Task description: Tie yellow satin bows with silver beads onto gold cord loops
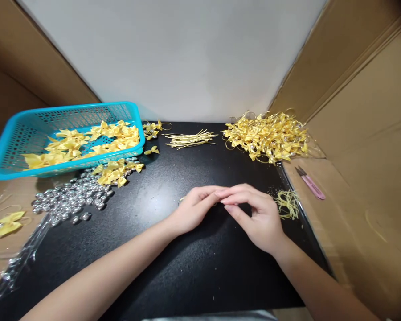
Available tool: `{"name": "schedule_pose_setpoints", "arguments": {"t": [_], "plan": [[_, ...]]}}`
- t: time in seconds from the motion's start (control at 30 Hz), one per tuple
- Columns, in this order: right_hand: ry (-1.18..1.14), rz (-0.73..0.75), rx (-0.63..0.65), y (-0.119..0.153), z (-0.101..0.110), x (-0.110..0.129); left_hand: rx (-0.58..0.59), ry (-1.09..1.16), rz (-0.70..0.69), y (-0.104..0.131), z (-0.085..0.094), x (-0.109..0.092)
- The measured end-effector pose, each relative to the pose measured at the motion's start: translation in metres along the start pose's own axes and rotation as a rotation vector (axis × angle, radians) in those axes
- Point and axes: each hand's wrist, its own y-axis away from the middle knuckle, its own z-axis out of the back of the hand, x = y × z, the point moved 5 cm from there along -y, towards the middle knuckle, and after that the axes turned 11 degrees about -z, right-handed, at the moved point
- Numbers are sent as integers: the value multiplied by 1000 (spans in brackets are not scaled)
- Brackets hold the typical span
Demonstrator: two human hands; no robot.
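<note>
My left hand (195, 208) is closed over the middle of the black table, its fingertips meeting those of my right hand (255, 214). A thin gold loop (182, 200) shows just behind the left hand's fingers; most of it is hidden. My right hand is pinched, thumb and fingers close together at the left fingertips. What either hand holds between the fingers is too small and covered to name. Beyond the hands lies a bundle of gold wire ties (192, 139).
A blue basket (138, 147) of yellow bows stands at the back left, silver beads (73, 198) and bows (115, 171) before it. Finished-looking bows with ties (270, 136) are heaped back right. Yellow offcuts (287, 204) and pink snips (310, 183) lie right, near cardboard walls (364, 89).
</note>
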Motion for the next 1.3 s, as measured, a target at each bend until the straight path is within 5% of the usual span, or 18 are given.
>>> {"name": "schedule_pose_setpoints", "arguments": {"t": [0.17,0.33,0.47,0.6,0.77,1.0,1.3], "plan": [[58,-133,-110,-5,5,-16,188,-230,-78,7,-15,-9],[-68,-329,-2,-6,-3,-37,127,-68,-18,7,-16,-2],[-83,-381,-103,-3,3,-43,35,255,34,6,-14,5],[78,-229,-262,3,11,-30,-54,438,52,5,-12,8],[332,0,-256,12,-5,-12,-165,444,36,5,-9,7],[401,-11,-321,20,-17,-17,-152,428,-9,8,-10,10],[369,5,-380,22,-16,-22,-91,92,-127,10,-11,1]]}}
